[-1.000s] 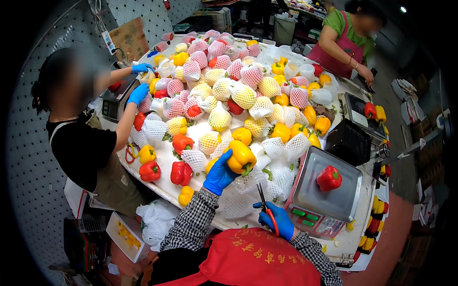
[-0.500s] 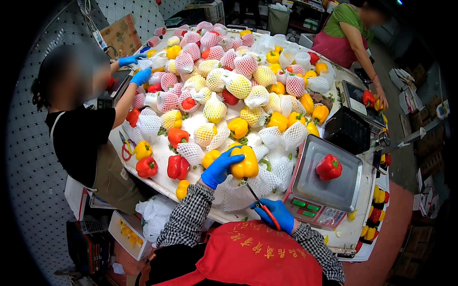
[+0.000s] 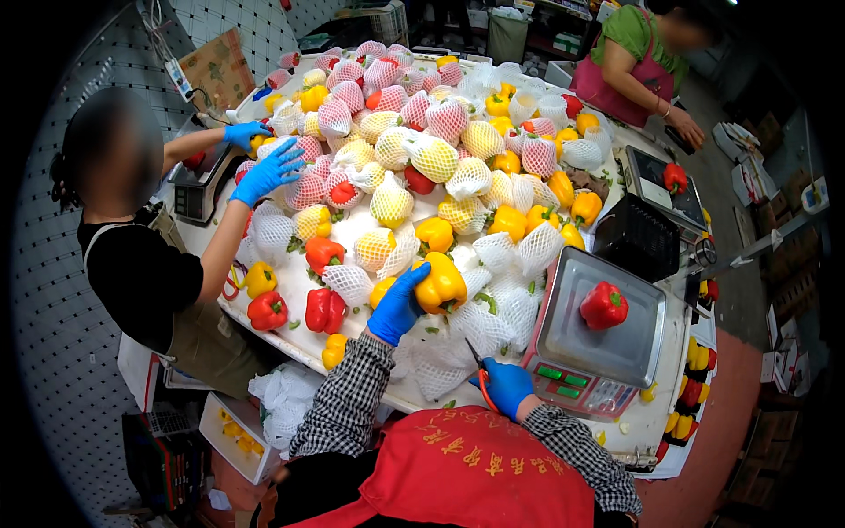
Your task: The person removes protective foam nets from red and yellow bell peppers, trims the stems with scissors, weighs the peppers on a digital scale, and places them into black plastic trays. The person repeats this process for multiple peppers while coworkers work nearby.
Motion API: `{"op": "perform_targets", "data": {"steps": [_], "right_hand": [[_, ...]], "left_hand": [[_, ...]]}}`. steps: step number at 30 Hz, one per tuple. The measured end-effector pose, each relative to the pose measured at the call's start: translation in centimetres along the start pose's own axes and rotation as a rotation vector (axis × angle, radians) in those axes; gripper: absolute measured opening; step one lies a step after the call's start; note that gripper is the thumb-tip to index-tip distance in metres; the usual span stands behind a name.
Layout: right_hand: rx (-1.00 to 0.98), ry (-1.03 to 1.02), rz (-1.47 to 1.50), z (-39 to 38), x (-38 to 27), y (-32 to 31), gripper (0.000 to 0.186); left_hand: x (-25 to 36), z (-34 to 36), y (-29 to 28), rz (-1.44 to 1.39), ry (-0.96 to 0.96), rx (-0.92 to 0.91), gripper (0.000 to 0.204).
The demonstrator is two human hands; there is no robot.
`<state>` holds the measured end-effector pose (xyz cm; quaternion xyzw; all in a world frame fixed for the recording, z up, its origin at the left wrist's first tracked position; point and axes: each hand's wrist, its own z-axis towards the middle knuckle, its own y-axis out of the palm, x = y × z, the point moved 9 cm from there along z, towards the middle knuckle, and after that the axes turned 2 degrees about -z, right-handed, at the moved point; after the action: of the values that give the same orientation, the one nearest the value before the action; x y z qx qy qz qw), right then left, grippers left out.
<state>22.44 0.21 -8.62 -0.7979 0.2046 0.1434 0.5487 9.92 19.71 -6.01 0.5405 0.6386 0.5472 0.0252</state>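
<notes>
My left hand (image 3: 395, 310), in a blue glove, is closed around a yellow bell pepper (image 3: 440, 283) above the near part of the table. In my right hand (image 3: 508, 385), also gloved in blue, is a pair of scissors (image 3: 480, 365) with red-orange handles. Their dark blades point up and away, a little below the pepper and apart from it. White foam net sleeves (image 3: 486, 327) lie in a heap just beyond the scissors. Right of that heap, a red bell pepper (image 3: 605, 305) sits on the metal pan of a scale (image 3: 554, 304).
Yellow and red peppers, many in foam nets (image 3: 392, 201), cover the middle of the table. At left, a co-worker's gloved hands (image 3: 268, 172) reach over the pile. Another person (image 3: 629, 66) stands at far right near a second scale (image 3: 651, 180). A black basket (image 3: 635, 236) stands behind my scale.
The yellow pepper in my left hand has turned and shifted slightly left. My right hand with the scissors has drawn back from it. The left co-worker's hand now holds a yellow pepper.
</notes>
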Motion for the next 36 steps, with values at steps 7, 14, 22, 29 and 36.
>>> {"op": "perform_targets", "data": {"steps": [7, 14, 22, 29, 36], "right_hand": [[-0.137, -0.076, -0.091, -0.2, -0.7, 0.3, 0.056], [0.199, -0.169, 1.159, -1.7, -3.2, -9.9, 0.098], [0.608, -0.15, 0.62, -4.2, -3.3, -14.2, 0.117], [0.747, -0.114, 0.11, -5.2, -4.0, -15.3, 0.115], [0.737, -0.172, 0.101, -6.1, -5.3, -14.6, 0.111]], "left_hand": [[0.1, -1.4, 2.5, 0.019, 0.106, -0.191, 0.066], [-0.2, -5.5, 10.1, 0.566, 0.309, -0.334, 0.096], [-3.5, -6.2, 12.6, 0.414, 0.287, -0.417, 0.109], [-4.1, -7.7, 14.6, 1.148, 0.709, -0.238, 0.116], [-4.5, -6.4, 11.9, 0.887, 0.608, -0.054, 0.077]]}}
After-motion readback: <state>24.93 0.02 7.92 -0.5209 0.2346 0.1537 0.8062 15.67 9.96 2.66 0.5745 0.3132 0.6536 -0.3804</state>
